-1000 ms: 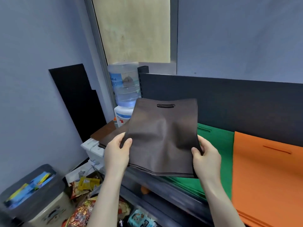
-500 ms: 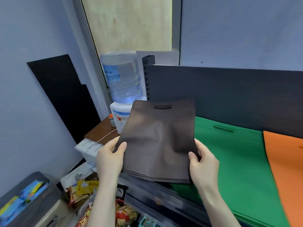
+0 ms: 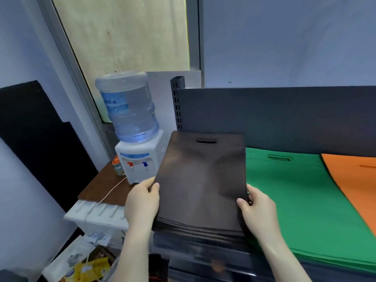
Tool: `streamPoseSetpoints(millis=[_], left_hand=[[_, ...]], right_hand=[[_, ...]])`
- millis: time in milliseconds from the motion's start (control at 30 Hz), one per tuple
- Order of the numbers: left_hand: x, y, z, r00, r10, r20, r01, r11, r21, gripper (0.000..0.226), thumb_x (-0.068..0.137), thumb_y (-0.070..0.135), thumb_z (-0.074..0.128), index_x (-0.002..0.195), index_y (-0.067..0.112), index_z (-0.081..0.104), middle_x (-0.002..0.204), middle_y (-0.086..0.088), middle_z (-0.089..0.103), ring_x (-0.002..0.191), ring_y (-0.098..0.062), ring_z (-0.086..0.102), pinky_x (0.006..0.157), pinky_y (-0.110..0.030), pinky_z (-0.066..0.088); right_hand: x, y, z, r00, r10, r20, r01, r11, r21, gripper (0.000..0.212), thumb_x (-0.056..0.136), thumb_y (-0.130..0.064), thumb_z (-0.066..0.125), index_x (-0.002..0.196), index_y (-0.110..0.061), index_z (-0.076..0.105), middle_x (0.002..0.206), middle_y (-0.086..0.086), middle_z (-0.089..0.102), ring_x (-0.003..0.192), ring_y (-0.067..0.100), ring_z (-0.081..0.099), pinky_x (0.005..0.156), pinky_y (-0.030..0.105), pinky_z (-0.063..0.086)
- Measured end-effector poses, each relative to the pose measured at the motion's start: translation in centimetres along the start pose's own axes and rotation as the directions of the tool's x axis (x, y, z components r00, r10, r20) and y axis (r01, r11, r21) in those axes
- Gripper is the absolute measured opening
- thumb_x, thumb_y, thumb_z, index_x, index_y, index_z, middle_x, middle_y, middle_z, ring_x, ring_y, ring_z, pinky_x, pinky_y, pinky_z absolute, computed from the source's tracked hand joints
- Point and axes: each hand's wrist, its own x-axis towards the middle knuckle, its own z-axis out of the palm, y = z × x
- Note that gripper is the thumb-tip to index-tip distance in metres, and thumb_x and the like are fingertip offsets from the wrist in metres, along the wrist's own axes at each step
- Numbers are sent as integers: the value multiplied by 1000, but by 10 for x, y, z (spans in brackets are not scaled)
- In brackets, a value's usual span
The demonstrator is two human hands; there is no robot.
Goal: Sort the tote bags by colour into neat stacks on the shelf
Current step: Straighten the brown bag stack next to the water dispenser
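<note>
Lowered flat onto dark metal shelf (image 3: 223, 259): limp, light dark-brown fabric tote bag (image 3: 201, 180), L grip (image 3: 142, 202) & R grip (image 3: 258, 210) pinching its side edges.

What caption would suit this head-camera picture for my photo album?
The left hand and right hand grip a brown tote-bag stack on the shelf, beside the green stack and orange stack.

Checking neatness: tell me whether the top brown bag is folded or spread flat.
Spread flat: the top brown bag shows its full length, handle slot at the far end, no fold across it.
</note>
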Motion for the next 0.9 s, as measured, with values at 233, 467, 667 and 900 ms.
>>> streamPoseSetpoints(millis=[233, 467, 667, 900], left_hand=[[5, -14, 8, 996, 3, 86, -14, 992, 129, 33, 95, 31, 51, 125, 28, 62, 123, 3, 65, 113, -24, 58, 83, -34, 48], [5, -21, -2, 997, 15, 78, -29, 981, 192, 34, 95, 30, 52, 127, 28, 61, 126, 3, 64, 115, -24, 58, 82, -32, 48], [4, -24, 0, 997, 23, 78, -40, 974, 223, 33, 95, 30, 52, 126, 29, 62, 125, 5, 64, 112, -22, 59, 74, -30, 46], [0, -20, -3, 995, 57, 80, -78, 957, 279, 36, 93, 30, 55, 128, 30, 60, 123, 5, 63, 109, -22, 60, 69, -29, 46]], right_hand=[[4, 4, 3, 996, 75, -45, -82, 976, -200, 33, 87, -15, 63, 120, -10, 65, 107, 8, 71, 106, 26, 62, 79, 27, 43], [1, 2, 12, 992, 107, -64, -121, 951, -285, 35, 86, -15, 63, 121, -12, 65, 105, 9, 72, 106, 30, 62, 83, 29, 46], [4, 2, 16, 990, 124, -62, -138, 923, -359, 30, 87, -17, 60, 117, -14, 66, 109, 9, 71, 106, 32, 61, 83, 30, 47], [2, 1, 10, 989, 144, -41, -149, 934, -325, 30, 86, -18, 63, 115, -14, 68, 107, 6, 71, 106, 28, 62, 83, 28, 46]])
